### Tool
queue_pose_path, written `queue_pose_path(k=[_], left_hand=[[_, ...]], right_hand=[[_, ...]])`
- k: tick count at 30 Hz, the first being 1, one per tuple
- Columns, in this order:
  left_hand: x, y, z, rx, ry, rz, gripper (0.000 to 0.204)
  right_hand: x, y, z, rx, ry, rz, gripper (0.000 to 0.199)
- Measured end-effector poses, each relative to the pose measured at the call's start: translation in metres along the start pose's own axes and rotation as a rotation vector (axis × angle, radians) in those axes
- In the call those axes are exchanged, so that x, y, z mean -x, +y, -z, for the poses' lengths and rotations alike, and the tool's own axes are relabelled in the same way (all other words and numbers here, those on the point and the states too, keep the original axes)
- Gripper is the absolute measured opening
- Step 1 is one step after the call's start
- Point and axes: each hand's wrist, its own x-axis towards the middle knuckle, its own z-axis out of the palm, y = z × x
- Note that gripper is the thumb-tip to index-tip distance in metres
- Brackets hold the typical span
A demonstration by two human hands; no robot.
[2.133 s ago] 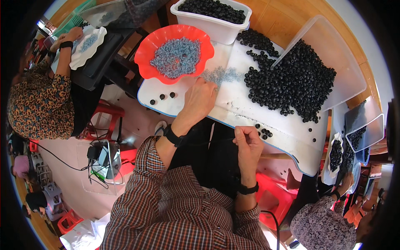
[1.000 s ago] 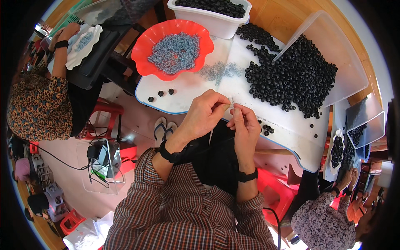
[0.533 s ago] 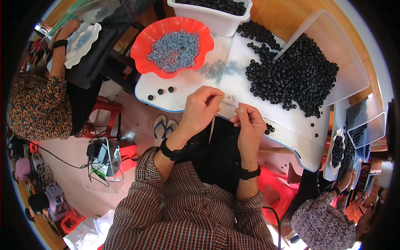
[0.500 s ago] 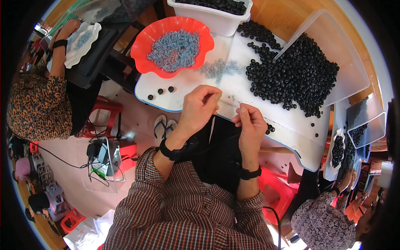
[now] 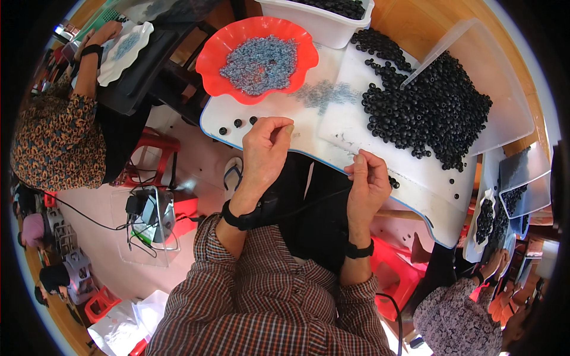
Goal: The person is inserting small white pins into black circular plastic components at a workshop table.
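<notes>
Pinched thumb to forefinger, the left grip (image 5: 265,155) hangs near the centre of the frame, at the near edge of the white surface (image 5: 309,132); whether anything fine lies between its fingertips cannot be made out. Right of centre and slightly lower, the right grip (image 5: 368,185) has thumb and forefinger drawn together at the tips, and what it may have hold of is likewise too small to tell. The two hands are apart. Just beside the right grip is a small cluster of loose black beads (image 5: 393,183), partly hidden by it. Three separate black beads (image 5: 237,123) sit in a row near the left grip, towards the surface's left end. Above them, at upper centre, a red scalloped bowl (image 5: 306,54) holds a mound of small blue-grey beads (image 5: 259,64), with a thin scatter of similar beads (image 5: 326,95) just right of it. A large heap of black beads (image 5: 424,113) spreads across the upper right, partly inside a clear plastic bin (image 5: 507,98) tipped on its side. At the top edge stands a white tub (image 5: 320,28) with more black beads (image 5: 335,7). In the upper left, a co-worker's hand (image 5: 108,31) is near a white wavy-edged tray (image 5: 108,75).
</notes>
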Motion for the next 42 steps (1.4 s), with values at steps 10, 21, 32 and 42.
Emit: queue_pose_path(k=[10, 21, 32, 42], left_hand=[[-0.003, 0.003, -0.019, -0.763, 0.013, -0.386, 0.013], [0.019, 0.024, -0.015, 0.053, -0.379, 0.083, 0.010], [0.037, 0.022, -0.051, 0.490, -0.674, 0.311, 0.017], [0.036, 0.030, -0.089, 0.040, -0.572, -0.034, 0.011]], right_hand=[[0.015, -0.003, -0.006, 0.092, -0.065, 0.090, 0.005], [0.029, -0.006, -0.005, 0.061, -0.139, 0.105, 0.011], [0.036, -0.003, 0.028, -0.093, -0.103, -0.013, 0.015], [0.024, -0.002, 0.060, -0.051, 0.036, -0.026, 0.005]])
